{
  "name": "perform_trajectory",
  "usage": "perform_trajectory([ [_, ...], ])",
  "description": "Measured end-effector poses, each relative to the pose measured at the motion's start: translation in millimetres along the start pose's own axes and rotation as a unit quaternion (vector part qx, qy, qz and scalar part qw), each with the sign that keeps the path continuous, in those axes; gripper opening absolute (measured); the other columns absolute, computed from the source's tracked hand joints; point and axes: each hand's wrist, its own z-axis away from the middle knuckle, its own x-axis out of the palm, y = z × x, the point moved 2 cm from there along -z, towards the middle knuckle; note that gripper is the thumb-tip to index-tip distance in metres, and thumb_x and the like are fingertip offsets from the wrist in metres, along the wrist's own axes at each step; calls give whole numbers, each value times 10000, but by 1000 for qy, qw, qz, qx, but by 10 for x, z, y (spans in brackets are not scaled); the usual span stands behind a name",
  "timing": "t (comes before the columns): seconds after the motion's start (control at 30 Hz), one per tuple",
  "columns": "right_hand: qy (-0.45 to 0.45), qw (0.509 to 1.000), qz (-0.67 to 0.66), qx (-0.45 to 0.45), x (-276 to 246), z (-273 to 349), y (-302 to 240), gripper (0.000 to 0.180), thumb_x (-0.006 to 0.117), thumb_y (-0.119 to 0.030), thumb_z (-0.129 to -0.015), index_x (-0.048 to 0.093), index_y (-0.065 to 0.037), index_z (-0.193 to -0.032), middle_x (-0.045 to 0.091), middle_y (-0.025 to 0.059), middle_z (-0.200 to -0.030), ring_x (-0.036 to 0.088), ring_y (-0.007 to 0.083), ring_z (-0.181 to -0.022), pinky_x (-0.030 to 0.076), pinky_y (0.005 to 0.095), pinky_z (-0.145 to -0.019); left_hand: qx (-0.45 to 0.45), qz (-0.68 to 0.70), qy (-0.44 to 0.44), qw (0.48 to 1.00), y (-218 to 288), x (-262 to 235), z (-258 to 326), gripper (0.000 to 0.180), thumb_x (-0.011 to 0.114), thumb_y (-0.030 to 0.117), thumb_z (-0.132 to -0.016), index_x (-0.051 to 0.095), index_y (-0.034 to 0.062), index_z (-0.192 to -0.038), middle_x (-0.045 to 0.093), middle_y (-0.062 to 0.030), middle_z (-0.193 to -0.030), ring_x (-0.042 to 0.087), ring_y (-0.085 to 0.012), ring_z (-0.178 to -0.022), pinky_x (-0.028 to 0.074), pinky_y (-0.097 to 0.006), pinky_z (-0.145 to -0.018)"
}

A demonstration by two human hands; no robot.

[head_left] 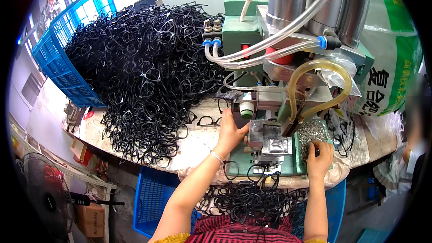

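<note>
My left hand (230,134) is at the left side of a green bench press (245,36), its thumb and index finger spread apart beside a white-and-green knob (246,107). A black eyeglass frame (207,120) lies on the table just left of that hand. My right hand (319,161) rests over the front of a green tray (298,153) of small shiny metal parts (313,131). Its fingers are curled together around a small dark thing, mostly hidden. Between my hands sits the press's metal fixture (275,143). Several black frames (252,200) lie heaped in front of me.
A large pile of black eyeglass frames (144,67) spills from a tipped blue basket (67,58) onto the table at the left. Clear hoses (270,58) and a yellowish looped tube (346,78) hang from the press. A blue crate (150,198) stands below; a fan (47,193) is lower left.
</note>
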Motion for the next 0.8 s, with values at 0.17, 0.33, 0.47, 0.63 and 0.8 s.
perform_trajectory([
  [0.17, -3, 1000, -6, -9, 19, -9, 1, 62, 660, -77, -856, 660, -16, -869, 637, 120, -873, 570, 322, -909, 451, 411, -832, 35, -47, 21, 998, 114, -25, -5, 514, 751, 109, -741, 476, -18, -1157, 522, -201, -1063, 562, -391, -947, 487, -434, -831],
  [0.33, 13, 1000, -19, -14, 16, 23, 66, 62, 664, -66, -861, 670, -15, -895, 654, 120, -891, 595, 313, -899, 467, 400, -830, -43, -3, 71, 997, 241, -197, 67, 568, 817, 190, -760, 507, -8, -1192, 569, -163, -1033, 579, -327, -946, 489, -414, -826],
  [0.47, 29, 993, -82, 77, -25, 117, 213, 65, 678, -32, -834, 688, -22, -898, 671, 103, -870, 615, 274, -841, 477, 387, -803, 17, -128, 233, 964, 92, -786, -81, 296, 759, 205, -838, 636, -3, -1008, 608, -134, -1007, 581, -289, -951, 477, -397, -810],
  [0.63, 31, 992, -108, 59, 22, -9, 90, 86, 699, -26, -796, 698, -50, -879, 680, 79, -866, 623, 247, -834, 467, 356, -823, -8, -525, -54, 850, -448, -626, -345, 218, 682, 194, -775, 705, 11, -892, 623, -148, -1034, 572, -341, -1027, 503, -421, -856],
  [0.8, 28, 990, -114, 73, -4, 117, 176, 91, 691, -17, -794, 685, -29, -884, 685, 92, -876, 631, 250, -829, 460, 370, -864, 82, -451, -64, 886, -700, -710, -156, 223, 608, 216, -866, 694, 26, -787, 633, -125, -986, 564, -320, -999, 475, -437, -831],
])
